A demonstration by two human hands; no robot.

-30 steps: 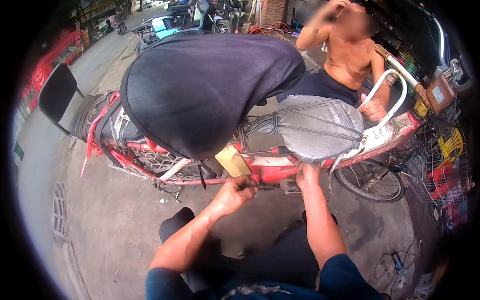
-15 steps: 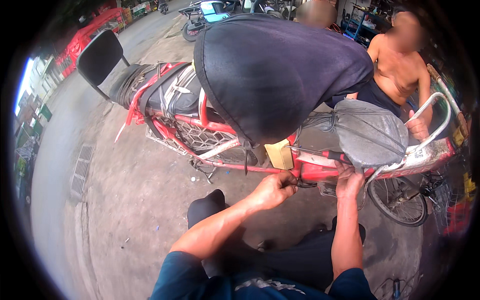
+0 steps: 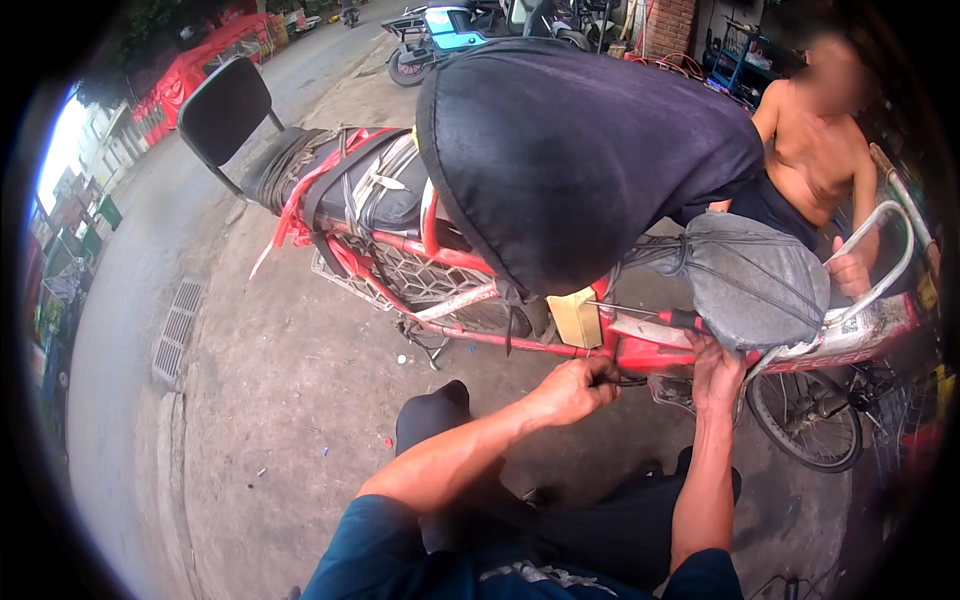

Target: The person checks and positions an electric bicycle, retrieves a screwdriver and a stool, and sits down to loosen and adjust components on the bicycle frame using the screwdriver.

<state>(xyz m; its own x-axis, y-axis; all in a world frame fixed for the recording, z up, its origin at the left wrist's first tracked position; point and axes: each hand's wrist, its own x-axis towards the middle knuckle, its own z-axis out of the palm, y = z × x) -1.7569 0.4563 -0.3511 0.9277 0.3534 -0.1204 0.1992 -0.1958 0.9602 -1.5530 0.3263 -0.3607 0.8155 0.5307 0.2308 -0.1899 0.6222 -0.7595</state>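
Observation:
Before me a red electric bike stands side-on, its red frame (image 3: 645, 355) low in the middle. Beside a frame tube, my left hand (image 3: 577, 390) is closed in a pinch on a thin black cable (image 3: 632, 382). My right hand (image 3: 717, 370) is curled under the grey seat's edge, its fingers at the handle of a red-and-black screwdriver (image 3: 680, 318); the seat partly hides the grip. The screwdriver's shaft points left across a yellow block-like piece (image 3: 577, 320). Black cords are wound round the grey covered seat (image 3: 755, 280).
A dark cloth cover (image 3: 580, 160) drapes over the bike's middle. Behind the grey seat sits another person (image 3: 815, 160), one hand by a white loop bar (image 3: 885, 235). A black backrest (image 3: 225, 110) rises at the left. A drain grate (image 3: 180, 325) lies in the pavement.
The whole scene has shifted slightly right and down in view. A second person's head behind the cloth cover is no longer seen. Both my hands keep their places on the bike.

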